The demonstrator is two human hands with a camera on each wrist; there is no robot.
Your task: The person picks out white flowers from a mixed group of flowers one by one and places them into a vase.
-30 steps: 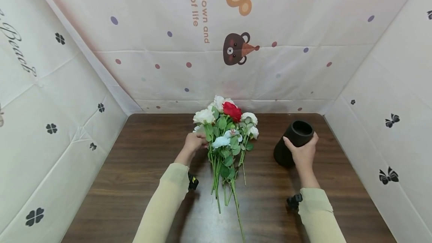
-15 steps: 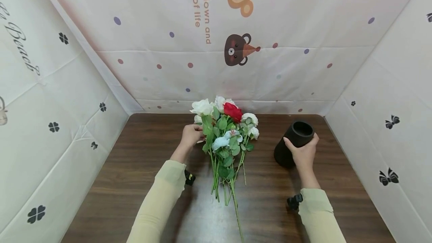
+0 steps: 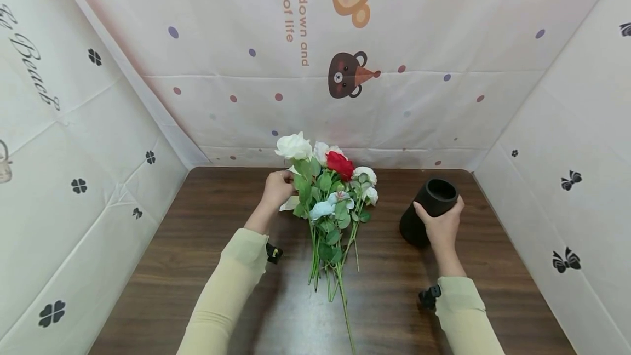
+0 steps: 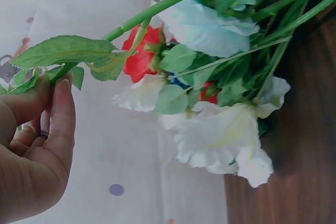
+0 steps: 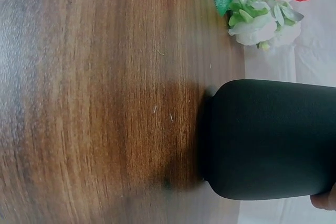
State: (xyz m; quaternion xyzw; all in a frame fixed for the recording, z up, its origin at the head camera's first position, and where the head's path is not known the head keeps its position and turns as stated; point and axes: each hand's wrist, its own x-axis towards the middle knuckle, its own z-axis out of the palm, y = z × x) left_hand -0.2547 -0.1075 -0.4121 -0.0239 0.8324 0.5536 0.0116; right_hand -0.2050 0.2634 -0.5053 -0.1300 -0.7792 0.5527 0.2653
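My left hand (image 3: 277, 189) pinches the green stem (image 4: 157, 6) of a white rose (image 3: 294, 146) between thumb and fingers, just below its bloom. That rose is raised at the left side of a bunch of artificial flowers lying on the table. In the bunch are a red rose (image 3: 339, 165), a pale blue flower (image 3: 322, 209) and several white blooms (image 3: 365, 175). On the right, my right hand (image 3: 445, 226) grips a black cylindrical vase (image 5: 273, 140) around its upper part. The vase's mouth faces up, and its base is at the tabletop.
The brown wooden table (image 3: 197, 267) is bounded by a printed white cloth backdrop (image 3: 236, 119) at the back and both sides. One long stem (image 3: 347, 311) reaches toward the table's near edge.
My left hand has moved slightly left and away from me, lifting the white rose up from the bunch. Its stem end has drawn back with it. My right hand keeps the vase in place.
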